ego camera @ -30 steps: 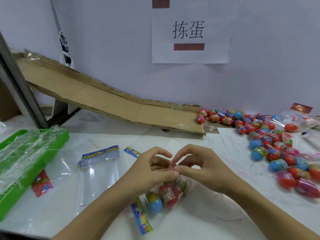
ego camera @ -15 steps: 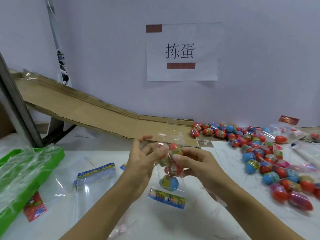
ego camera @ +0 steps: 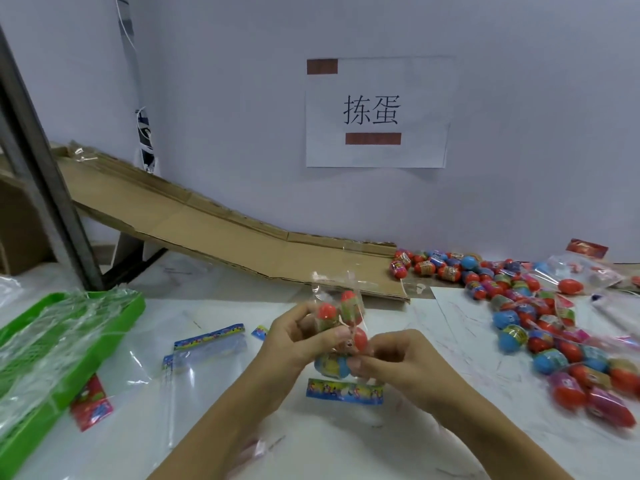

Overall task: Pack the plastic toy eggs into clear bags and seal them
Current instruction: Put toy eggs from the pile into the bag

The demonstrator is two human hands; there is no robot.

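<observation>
Your left hand [ego camera: 294, 344] and right hand [ego camera: 398, 365] meet above the desk [ego camera: 346, 445], nearest you. Both grips are closed on one filled clear bag [ego camera: 341, 327]: the left fingers curl round its upper part, and the right thumb and fingers pinch its lower part. The bag stands roughly upright between your hands, its crumpled open end up and its printed header strip [ego camera: 345, 392] hanging below. Four eggs can be counted inside: two red-topped eggs [ego camera: 327, 315] at the top, one red egg [ego camera: 358, 339] in the middle, and one blue and yellow egg [ego camera: 332, 365] at the bottom.

To your left, a small stack of empty clear bags [ego camera: 204, 355] lies flat on the desk; the exact number cannot be told. One loose printed strip [ego camera: 259, 332] lies just beyond them. One red packet [ego camera: 91, 403] lies beside one green tray [ego camera: 114, 323], which holds crumpled clear film.

To your right, a pile of loose eggs [ego camera: 540, 327] spreads over the desk, too many to count. One bag with a red egg [ego camera: 571, 285] lies at its far edge.

Farther back, one cardboard ramp [ego camera: 214, 233] slopes down toward the pile. One paper sign [ego camera: 377, 112] is fixed to the wall.
</observation>
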